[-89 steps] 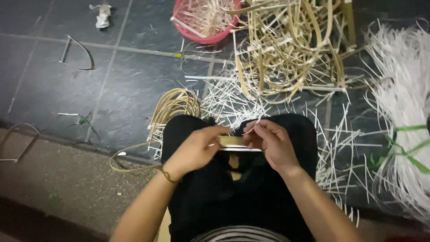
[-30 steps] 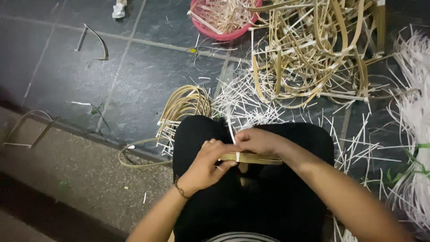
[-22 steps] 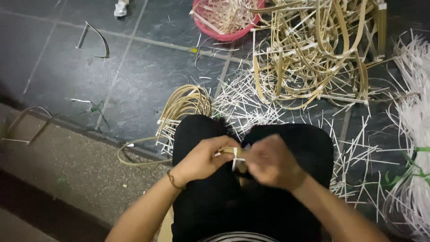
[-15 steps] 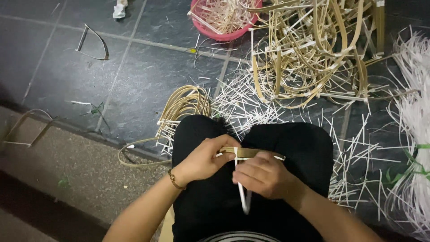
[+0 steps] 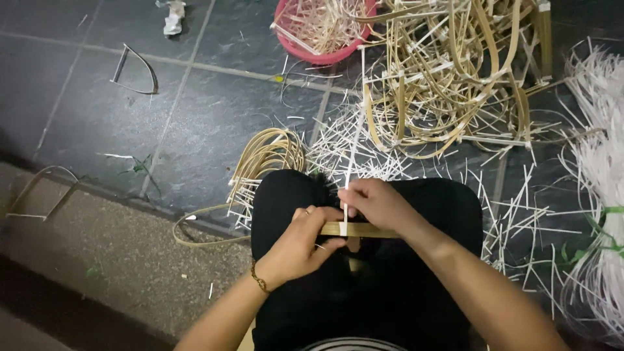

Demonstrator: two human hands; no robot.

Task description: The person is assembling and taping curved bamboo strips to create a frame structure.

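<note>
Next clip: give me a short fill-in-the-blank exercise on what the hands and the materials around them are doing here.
1. The left hand grips a flat tan bamboo stick that lies ____ across the lap.
2. The right hand pinches a thin ____ plastic strip that crosses the stick.
3. The round basket of strips at the top is ____ in colour.
4. The bracelet sits on the ____ wrist.

Missing words: horizontally; white; pink; left
</note>
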